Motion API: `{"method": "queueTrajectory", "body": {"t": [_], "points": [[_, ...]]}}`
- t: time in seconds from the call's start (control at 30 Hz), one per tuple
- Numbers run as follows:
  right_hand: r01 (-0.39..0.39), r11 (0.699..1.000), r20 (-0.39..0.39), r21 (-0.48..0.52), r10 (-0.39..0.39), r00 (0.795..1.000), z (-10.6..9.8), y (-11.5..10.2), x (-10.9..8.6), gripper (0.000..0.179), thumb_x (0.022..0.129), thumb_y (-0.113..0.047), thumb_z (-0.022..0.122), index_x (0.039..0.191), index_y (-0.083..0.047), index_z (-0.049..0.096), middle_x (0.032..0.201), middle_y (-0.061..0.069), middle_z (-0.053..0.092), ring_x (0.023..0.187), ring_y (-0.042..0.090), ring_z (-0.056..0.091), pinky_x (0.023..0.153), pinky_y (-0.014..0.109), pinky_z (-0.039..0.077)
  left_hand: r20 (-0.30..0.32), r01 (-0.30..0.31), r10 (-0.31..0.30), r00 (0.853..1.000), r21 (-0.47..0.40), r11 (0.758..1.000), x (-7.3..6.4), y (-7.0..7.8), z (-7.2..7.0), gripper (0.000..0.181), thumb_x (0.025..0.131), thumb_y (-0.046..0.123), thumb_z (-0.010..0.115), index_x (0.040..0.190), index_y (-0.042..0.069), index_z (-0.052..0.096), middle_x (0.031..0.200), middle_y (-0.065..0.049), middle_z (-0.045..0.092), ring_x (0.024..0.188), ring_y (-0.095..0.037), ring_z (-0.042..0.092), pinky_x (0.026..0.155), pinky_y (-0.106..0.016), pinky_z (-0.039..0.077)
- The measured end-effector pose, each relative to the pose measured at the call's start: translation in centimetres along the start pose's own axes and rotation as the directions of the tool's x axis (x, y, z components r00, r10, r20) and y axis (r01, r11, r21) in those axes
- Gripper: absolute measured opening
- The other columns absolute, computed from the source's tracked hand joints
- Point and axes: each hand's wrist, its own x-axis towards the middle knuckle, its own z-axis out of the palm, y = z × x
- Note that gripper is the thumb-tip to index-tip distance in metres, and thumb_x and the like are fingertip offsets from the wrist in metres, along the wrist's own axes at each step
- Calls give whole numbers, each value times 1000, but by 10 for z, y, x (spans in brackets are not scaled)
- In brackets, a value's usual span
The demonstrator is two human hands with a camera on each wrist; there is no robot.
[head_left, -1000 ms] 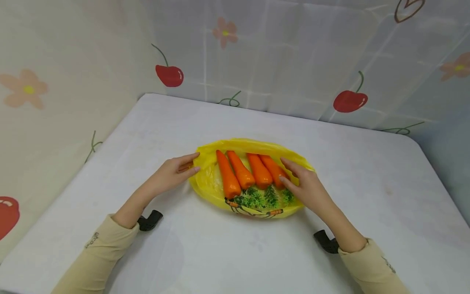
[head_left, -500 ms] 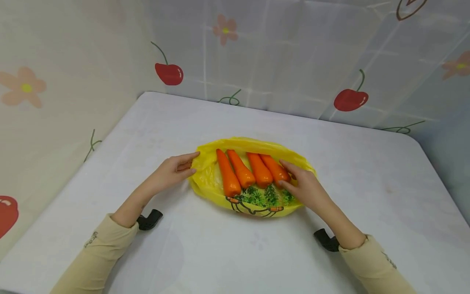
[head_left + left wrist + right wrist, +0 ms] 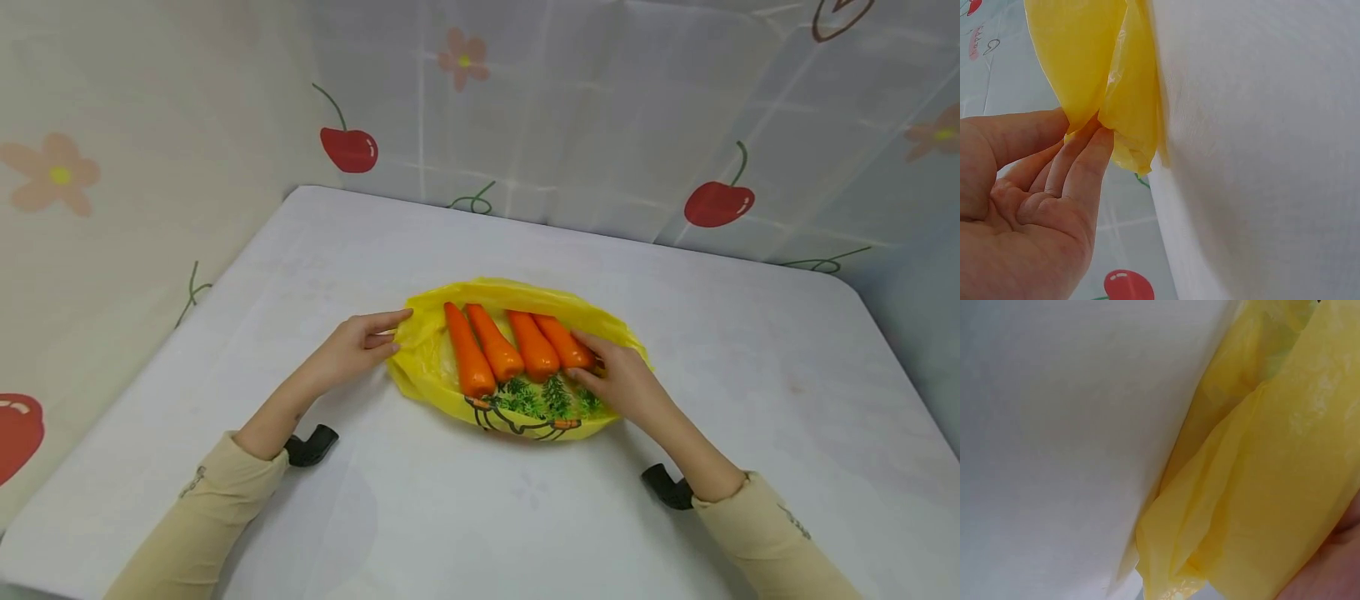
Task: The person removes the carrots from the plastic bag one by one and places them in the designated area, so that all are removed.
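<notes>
A pale cloth backdrop (image 3: 585, 117) rises beyond the far and left sides of the scene, printed with red cherries (image 3: 349, 150) and peach flowers (image 3: 463, 60). Below it spreads a white-covered table (image 3: 480, 517). On the middle of the table lies a yellow plastic bag (image 3: 517, 292), its mouth spread wide, with black lines and patches of orange printed on its near wall. A beige sleeve reaches in from the near left, the left sleeve (image 3: 202, 517), and another from the near right, the right sleeve (image 3: 772, 533).

The left hand (image 3: 352, 348) pinches the bag's left edge between thumb and fingers; the left wrist view shows the thin plastic gathered at the fingertips. The right hand (image 3: 622, 379) reaches over the bag's right side, thumb and fingers closed around the thick end of the rightmost carrot (image 3: 558, 337).

Inside the bag lie four orange carrots side by side, narrow tips toward the far side: the rightmost one, the third carrot (image 3: 534, 346), the second carrot (image 3: 495, 342) and the leftmost carrot (image 3: 469, 354). Green leaves (image 3: 555, 398) fill the near part of the bag, next to the thick ends. A small black fitting (image 3: 312, 446) juts out beside the left wrist, and a matching black piece (image 3: 667, 487) beside the right.
</notes>
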Motion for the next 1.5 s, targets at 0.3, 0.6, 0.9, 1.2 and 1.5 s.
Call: {"method": "queueTrajectory", "body": {"t": [0.3,0.6,0.9,1.2,1.5], "points": [[0,1000,-15,11,0,1000,2,4,3,58,86,-17,69,133,8,46,123,29,53,111,41,51,90,52,44,-24,0,0,1000,6,1000,-1,-1,-1,45,91,-7,53,135,-8,43,138,-21,42,113,-34,52,90,-37,47],[-39,993,16,110,38,999,-5,7,1,56,86,-16,69,132,8,48,120,28,55,106,38,55,87,48,48,-25,5,-6,1000,-24,1000,0,-2,1,45,91,-6,53,135,-8,43,139,-20,42,114,-33,52,91,-36,46],[-58,968,70,244,42,997,-11,7,-3,58,88,-21,68,135,6,45,128,26,50,111,37,53,90,45,46,-32,23,-24,999,-28,999,0,-2,1,45,91,-6,53,136,-7,43,140,-19,41,116,-32,51,91,-35,46],[-53,926,116,375,10,993,-14,6,-4,57,87,-15,68,135,5,45,130,24,49,113,34,53,89,38,48,-44,25,-27,999,-43,999,2,-2,2,45,92,-6,53,136,-7,43,139,-19,41,116,-32,50,90,-33,46],[-58,888,154,456,-15,988,-17,6,-8,57,88,-17,67,136,4,44,132,23,48,114,33,52,88,33,49,-51,35,-37,998,-48,998,0,2,2,45,92,-6,52,136,-8,42,140,-20,40,118,-33,48,92,-34,45]]}}
